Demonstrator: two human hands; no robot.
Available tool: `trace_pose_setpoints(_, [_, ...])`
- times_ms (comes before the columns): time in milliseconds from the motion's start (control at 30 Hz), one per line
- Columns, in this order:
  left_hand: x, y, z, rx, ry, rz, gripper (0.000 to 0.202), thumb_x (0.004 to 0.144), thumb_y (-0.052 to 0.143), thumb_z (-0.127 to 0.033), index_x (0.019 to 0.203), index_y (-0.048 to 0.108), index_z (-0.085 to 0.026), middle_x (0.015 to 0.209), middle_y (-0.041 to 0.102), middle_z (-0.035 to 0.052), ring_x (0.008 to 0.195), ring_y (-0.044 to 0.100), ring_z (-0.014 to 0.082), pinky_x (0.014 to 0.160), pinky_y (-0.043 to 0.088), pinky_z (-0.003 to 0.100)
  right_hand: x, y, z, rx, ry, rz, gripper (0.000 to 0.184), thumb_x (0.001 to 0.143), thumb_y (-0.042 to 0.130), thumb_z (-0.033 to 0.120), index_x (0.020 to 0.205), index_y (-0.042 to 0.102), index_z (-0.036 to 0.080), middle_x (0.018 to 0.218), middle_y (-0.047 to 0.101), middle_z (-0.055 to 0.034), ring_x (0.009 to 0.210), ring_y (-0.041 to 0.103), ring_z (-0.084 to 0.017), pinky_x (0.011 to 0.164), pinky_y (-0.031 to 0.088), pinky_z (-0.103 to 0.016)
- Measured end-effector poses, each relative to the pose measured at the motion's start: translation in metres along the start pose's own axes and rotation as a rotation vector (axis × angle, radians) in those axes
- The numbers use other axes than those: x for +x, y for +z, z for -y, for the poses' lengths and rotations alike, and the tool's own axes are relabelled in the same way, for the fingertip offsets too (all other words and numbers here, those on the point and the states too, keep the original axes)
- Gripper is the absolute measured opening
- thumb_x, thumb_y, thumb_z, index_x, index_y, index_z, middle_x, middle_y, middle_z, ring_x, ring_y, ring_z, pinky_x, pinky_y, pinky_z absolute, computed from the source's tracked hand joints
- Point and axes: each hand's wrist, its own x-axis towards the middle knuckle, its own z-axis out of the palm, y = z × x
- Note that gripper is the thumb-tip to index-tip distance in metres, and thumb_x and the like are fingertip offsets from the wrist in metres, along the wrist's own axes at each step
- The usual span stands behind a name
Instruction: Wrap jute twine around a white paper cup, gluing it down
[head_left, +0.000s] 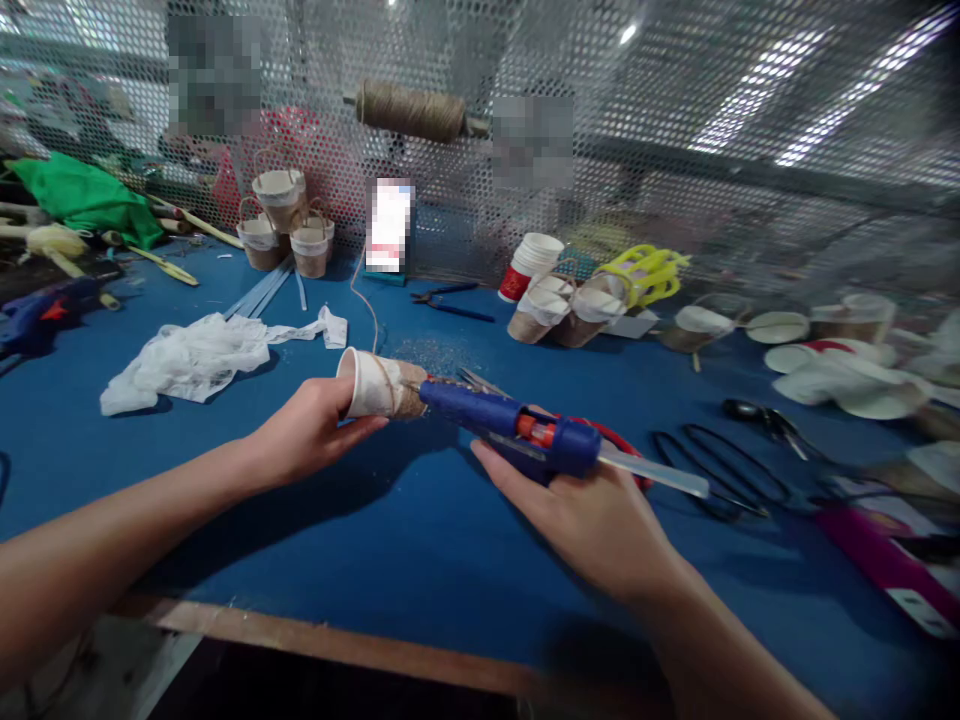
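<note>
My left hand is closed on a paper cup tipped on its side, its white rim toward the left. The cup has a brown rough-looking base, a white band and twine round it. My right hand is wrapped round a blue glue gun, with a translucent glue stick jutting from its back. The nozzle meets or nearly meets the cup's brown part; exact contact cannot be made out. A strand of twine runs from the cup up toward a twine spool. Red-handled scissors lie partly hidden behind the gun.
Crumpled white lace lies at left, near glue sticks and stacked small baskets. Dark pliers and a phone are at the back. Several cups stand right of them. A purple box sits at far right.
</note>
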Motion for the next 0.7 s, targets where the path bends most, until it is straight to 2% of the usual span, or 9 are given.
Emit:
trace_pose_setpoints(100, [0.0,-0.001,0.002,0.038,-0.001,0.008,0.021,0.079,0.05,-0.022,0.092,0.063,-0.011,0.098,0.066,0.0108,0.091,0.061,0.0222,0.079,0.046,0.032,0.005,-0.003,0.006,0.032,0.043,0.013,0.028,0.082,0.038,0.023,0.076,0.065,0.018,0.065,0.064,-0.0068,0.062,0.061,-0.019,0.055,0.047,-0.029])
trace_pose_setpoints(233, [-0.001,0.0,0.002,0.011,-0.069,-0.001,0.024,0.079,0.051,-0.026,0.093,0.061,-0.01,0.096,0.067,0.0092,0.087,0.062,0.0219,0.077,0.048,0.031,0.008,-0.004,0.011,0.105,0.133,0.025,0.023,0.081,0.042,0.021,0.071,0.063,0.02,0.06,0.062,-0.0034,0.055,0.06,-0.016,0.051,0.047,-0.026])
trace_pose_setpoints(433, [-0.001,0.001,0.003,-0.113,-0.12,-0.024,0.029,0.077,0.053,-0.027,0.1,0.059,-0.01,0.105,0.065,0.0103,0.094,0.06,0.0218,0.083,0.047,0.033,0.007,-0.002,0.011,0.122,0.143,0.013,0.02,0.079,0.044,0.023,0.072,0.063,0.019,0.061,0.062,-0.0039,0.056,0.06,-0.016,0.052,0.048,-0.026])
trace_pose_setpoints(600, [0.0,0.001,0.003,-0.139,-0.168,-0.024,0.028,0.076,0.054,-0.028,0.098,0.06,-0.011,0.098,0.067,0.0089,0.085,0.062,0.0204,0.076,0.049,0.034,0.008,-0.005,0.013,0.177,0.174,0.065,0.02,0.08,0.043,0.021,0.071,0.061,0.021,0.053,0.058,-0.0001,0.045,0.053,-0.012,0.043,0.044,-0.022])
trace_pose_setpoints(700, [0.001,0.0,0.002,-0.158,-0.189,-0.034,0.029,0.075,0.055,-0.028,0.098,0.06,-0.011,0.099,0.066,0.0092,0.086,0.061,0.0206,0.078,0.048,0.036,0.008,-0.005,0.015,0.195,0.191,0.088,0.02,0.079,0.044,0.02,0.069,0.061,0.02,0.049,0.055,0.0013,0.04,0.049,-0.01,0.04,0.041,-0.021])
